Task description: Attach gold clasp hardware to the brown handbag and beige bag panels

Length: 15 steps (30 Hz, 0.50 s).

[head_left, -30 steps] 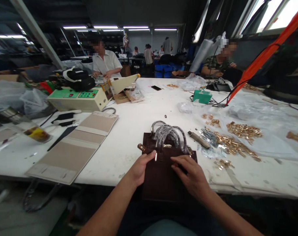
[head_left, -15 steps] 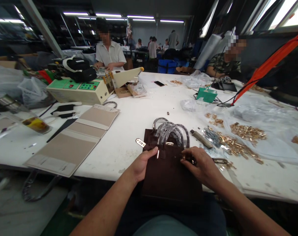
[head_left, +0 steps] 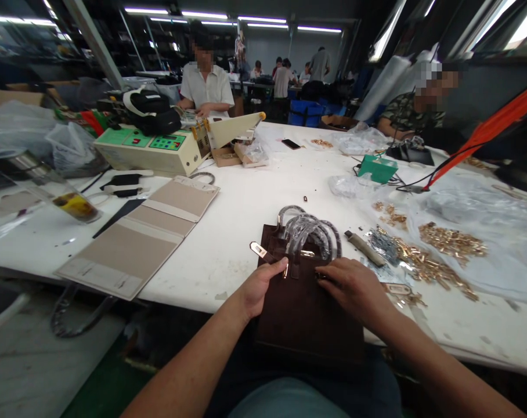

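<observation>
A dark brown handbag leans upright against the table edge at my lap, its looped handles wrapped in clear plastic. My left hand grips the bag's left side, thumb on the front beside a slim gold fitting. From that side sticks out a strap end with a shiny metal plate. With thumb and fingertips pinched, my right hand holds a small metal fitting against the upper right front; the fingers mostly hide it. Another metal-plated strap end shows beyond the right wrist.
Right of the bag lie a grey-handled tool, gold metal parts and silver pieces. Beige panels and a cup are at left, behind them a cream machine. Two people sit across the table.
The view has shifted, so the scene sits slightly farther right. My right fingers have closed in on the bag's front, and the metal fitting shows less. My left hand keeps its grip.
</observation>
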### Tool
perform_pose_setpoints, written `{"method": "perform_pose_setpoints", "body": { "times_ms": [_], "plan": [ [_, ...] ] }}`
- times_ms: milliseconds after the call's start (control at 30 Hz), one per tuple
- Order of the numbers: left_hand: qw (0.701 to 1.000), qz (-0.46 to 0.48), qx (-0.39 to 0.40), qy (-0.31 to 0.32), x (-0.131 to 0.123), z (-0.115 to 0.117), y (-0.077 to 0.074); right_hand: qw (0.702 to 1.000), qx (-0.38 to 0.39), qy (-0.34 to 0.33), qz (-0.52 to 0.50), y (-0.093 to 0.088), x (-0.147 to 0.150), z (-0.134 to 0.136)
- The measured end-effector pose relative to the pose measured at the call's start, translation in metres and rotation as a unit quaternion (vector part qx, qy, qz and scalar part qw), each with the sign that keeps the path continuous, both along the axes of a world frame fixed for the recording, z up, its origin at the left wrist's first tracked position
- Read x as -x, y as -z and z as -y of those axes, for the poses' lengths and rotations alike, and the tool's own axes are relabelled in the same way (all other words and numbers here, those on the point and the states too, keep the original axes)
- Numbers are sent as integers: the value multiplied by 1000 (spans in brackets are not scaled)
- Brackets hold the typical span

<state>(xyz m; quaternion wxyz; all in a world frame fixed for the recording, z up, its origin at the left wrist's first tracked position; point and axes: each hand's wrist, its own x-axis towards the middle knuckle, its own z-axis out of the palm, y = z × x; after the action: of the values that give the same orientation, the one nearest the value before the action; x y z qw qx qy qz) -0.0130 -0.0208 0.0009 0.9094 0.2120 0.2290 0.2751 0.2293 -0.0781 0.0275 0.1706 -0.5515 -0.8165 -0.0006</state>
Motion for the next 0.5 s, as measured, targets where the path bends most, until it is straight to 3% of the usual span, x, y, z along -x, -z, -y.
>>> {"method": "perform_pose_setpoints", "body": {
  "times_ms": [133, 367, 500],
  "plan": [
    [1000, 0, 6, -6, 0, 0, 0, 999, -9, -9, 40, 1, 3, -2],
    [1000, -1, 12, -13, 0, -1, 4, 999, -17, 10, -39, 3, 0, 5],
    [1000, 0, 15, -13, 0, -2, 6, 999, -49, 9, -13, 4, 5, 5]
  ]
}}
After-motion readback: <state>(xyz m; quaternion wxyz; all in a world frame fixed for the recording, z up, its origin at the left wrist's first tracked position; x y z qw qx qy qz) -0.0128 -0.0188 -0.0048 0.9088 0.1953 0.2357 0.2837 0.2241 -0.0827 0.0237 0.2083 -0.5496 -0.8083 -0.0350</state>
